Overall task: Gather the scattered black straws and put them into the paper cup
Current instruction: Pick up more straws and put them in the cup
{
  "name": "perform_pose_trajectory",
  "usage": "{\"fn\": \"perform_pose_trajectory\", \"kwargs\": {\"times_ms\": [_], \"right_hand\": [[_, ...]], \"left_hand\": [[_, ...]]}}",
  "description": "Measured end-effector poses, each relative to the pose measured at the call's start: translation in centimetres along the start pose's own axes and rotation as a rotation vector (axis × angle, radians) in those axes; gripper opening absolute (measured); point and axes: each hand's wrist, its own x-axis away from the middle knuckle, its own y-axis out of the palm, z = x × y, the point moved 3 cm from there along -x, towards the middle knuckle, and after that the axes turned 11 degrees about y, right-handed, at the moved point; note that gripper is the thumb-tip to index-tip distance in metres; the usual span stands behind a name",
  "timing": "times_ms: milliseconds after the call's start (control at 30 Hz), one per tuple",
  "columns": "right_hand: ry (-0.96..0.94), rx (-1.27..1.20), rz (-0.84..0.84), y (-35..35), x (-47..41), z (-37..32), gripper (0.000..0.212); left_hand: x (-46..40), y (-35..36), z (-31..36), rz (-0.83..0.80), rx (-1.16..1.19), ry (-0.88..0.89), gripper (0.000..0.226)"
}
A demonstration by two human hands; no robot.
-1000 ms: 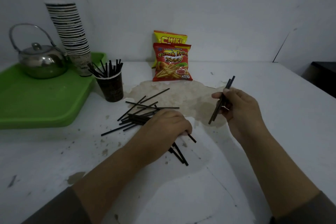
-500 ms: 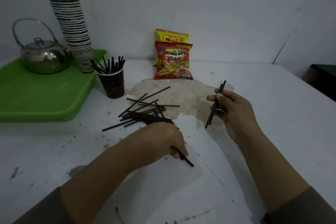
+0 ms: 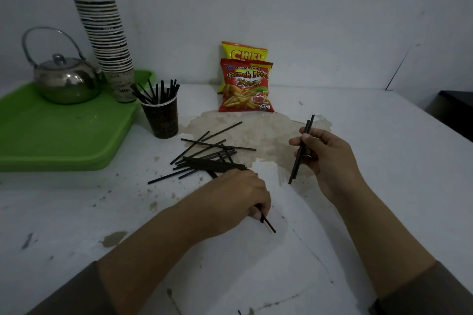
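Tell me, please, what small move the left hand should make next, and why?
Probably lift the left hand and pass its pinched thin black plastic straw to the right hand, which already holds a small bundle of black straws. Many loose black straws remain beside the dark paper cup.

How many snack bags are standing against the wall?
2. The red French Fries snack bag stands in front, at the back of the white table. The yellow Chiki snack bag stands behind it, mostly hidden. No others show.
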Motion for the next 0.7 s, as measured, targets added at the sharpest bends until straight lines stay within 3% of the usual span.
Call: {"fn": "perform_pose_trajectory", "kwargs": {"times_ms": [133, 500, 633, 700], "right_hand": [[-0.006, -0.013, -0.001, 0.0, -0.1, 0.0, 0.016], [-0.007, -0.022, -0.004, 0.0, 0.0, 0.0, 0.016], [-0.012, -0.025, -0.012, -0.1, 0.0, -0.1, 0.015], [-0.017, -0.031, -0.016, -0.1, 0.0, -0.1, 0.014]], "left_hand": [[0.6, 0.9, -0.2, 0.108, -0.063, 0.023, 0.006], [0.3, 2.0, 0.2, 0.201, -0.127, 0.08, 0.032], [-0.7, 1.3, 0.1, 0.332, -0.069, 0.082, 0.025], [-0.9, 0.4, 0.2, 0.476, -0.012, 0.039, 0.016]]}}
